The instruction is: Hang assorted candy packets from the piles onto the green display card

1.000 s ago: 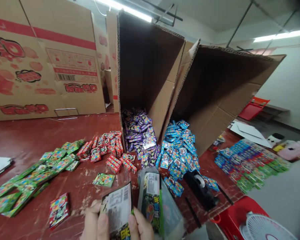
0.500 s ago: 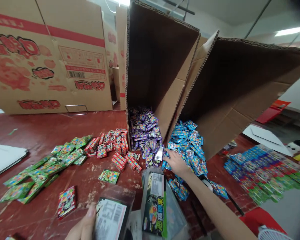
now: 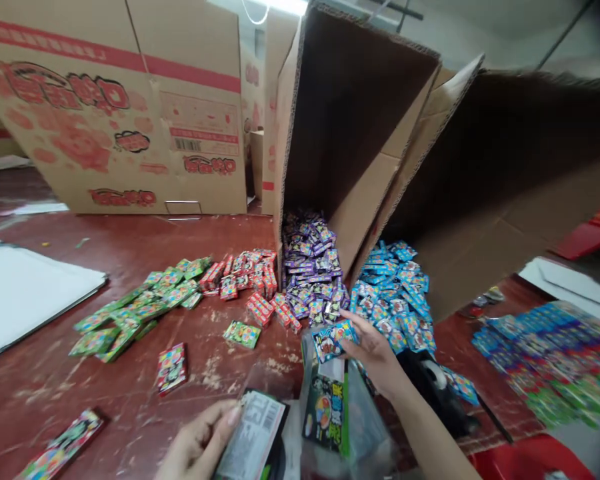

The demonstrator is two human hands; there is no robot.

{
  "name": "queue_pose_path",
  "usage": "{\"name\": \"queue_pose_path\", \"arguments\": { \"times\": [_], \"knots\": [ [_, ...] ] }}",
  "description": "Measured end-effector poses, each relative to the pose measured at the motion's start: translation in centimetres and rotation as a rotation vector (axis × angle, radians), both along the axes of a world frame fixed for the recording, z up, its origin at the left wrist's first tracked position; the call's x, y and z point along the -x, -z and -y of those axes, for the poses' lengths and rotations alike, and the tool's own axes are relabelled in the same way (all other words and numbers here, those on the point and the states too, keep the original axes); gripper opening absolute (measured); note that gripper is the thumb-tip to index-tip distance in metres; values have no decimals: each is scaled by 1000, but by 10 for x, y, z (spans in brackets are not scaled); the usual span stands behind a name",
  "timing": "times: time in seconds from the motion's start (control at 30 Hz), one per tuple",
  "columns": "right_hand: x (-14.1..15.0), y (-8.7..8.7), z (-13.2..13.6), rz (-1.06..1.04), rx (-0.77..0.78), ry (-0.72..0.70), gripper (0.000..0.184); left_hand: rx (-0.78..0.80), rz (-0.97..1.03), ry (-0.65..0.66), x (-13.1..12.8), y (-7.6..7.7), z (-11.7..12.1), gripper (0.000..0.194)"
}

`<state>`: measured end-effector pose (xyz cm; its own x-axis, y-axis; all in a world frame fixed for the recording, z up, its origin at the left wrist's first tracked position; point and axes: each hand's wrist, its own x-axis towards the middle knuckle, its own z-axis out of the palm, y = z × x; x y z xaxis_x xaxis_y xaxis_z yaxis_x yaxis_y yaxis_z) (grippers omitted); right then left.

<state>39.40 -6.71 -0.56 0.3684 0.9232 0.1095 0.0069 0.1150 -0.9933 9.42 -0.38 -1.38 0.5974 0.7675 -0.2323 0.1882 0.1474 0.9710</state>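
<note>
1. We see a small blue packet (image 3: 333,339) with cartoon print, pinched at its right end between thumb and fingers, tilted slightly, just below centre of the frame.
2. We see a clear plastic bag (image 3: 330,413) standing open directly beneath it at lower centre, with a green-and-black label card inside.
3. We see a black-and-white barcoded pack (image 3: 253,440) at the bottom edge, lower centre-left, held by its left side and leaning.
</note>
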Motion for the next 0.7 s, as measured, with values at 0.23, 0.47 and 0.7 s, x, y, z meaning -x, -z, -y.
{"name": "queue_pose_path", "arguments": {
  "times": [0.23, 0.47, 0.7],
  "knots": [
    [99, 3, -18, -339, -24, 46, 26, 43, 82, -63, 19, -2, 12, 34],
    [121, -1, -23, 178, 23, -243, 30, -64, 40, -148, 31, -5, 19, 35],
    [116, 4, -13, -51, -16, 11, 35, 2, 58, -149, 29, -1, 12, 39]
  ]
}}
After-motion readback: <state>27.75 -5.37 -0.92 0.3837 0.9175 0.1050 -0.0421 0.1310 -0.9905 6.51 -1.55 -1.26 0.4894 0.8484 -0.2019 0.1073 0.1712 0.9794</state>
